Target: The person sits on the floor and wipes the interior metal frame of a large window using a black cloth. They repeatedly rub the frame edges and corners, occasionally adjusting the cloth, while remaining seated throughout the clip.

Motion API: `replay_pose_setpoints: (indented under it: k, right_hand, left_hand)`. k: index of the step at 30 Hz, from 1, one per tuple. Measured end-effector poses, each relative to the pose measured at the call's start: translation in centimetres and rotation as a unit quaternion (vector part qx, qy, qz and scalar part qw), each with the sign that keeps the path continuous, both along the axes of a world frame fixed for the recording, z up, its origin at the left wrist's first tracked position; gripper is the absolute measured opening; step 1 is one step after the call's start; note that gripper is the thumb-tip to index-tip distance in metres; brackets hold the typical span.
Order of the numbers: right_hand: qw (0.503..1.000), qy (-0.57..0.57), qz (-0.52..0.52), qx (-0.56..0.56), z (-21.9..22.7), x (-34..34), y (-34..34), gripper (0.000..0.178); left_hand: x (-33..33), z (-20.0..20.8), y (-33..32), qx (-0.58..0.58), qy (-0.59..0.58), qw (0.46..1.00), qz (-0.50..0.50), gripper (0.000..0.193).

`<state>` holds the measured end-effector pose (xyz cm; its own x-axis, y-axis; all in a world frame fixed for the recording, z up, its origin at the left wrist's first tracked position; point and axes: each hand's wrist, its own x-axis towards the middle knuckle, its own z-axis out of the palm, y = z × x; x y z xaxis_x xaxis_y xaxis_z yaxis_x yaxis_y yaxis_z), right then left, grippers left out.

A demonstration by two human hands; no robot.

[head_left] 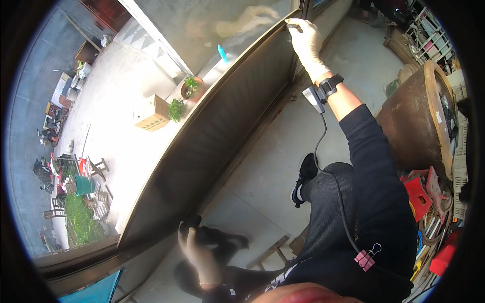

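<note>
My right hand (306, 44), in a pale glove, is raised at the far end of a long dark panel (222, 126) below a window. Its fingers are closed on a dark crumpled scrap (294, 28) at the panel's top edge; whether it is cloth or a scouring pad is unclear. My left hand (198, 255), also in a pale glove and slightly blurred, is low near the panel's near end. Its thumb and a finger are bent against a black lump (191, 221), whose kind I cannot make out. The panel's frame (166, 151) curves along the window.
A large brown pot (411, 121) stands at my right, with red stools (419, 197) and tools beside it. A cable (339, 202) runs from my right wrist along my body. A small wooden stool (269, 254) is near my legs. A box (151, 113) and potted plants (191, 87) are outside.
</note>
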<state>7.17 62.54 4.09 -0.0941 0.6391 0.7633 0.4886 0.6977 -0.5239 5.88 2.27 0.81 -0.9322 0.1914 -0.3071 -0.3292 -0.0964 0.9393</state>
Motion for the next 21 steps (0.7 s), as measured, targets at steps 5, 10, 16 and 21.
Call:
replay_pose_setpoints:
  k: [5, 10, 16, 21]
  right_hand:
    - [0.961, -0.019, 0.248, 0.121, -0.4, -1.2, -9.9, 0.020]
    - [0.976, 0.098, 0.185, 0.054, -2.0, -2.9, -8.2, 0.017]
    - [0.967, 0.158, 0.021, -0.198, -0.5, -2.3, 2.5, 0.024]
    - [0.978, 0.128, 0.145, -0.084, -2.7, -2.5, -3.3, 0.025]
  left_hand:
    - [0.0, -0.5, 0.2, 0.010, -0.024, 0.998, 0.059, 0.046]
    - [0.2, -0.4, -0.4, -0.004, -0.020, 0.998, 0.058, 0.046]
    - [0.2, -0.5, -0.7, -0.004, -0.003, 1.000, 0.003, 0.047]
    - [0.2, -0.8, -0.1, -0.013, 0.029, 0.999, -0.024, 0.048]
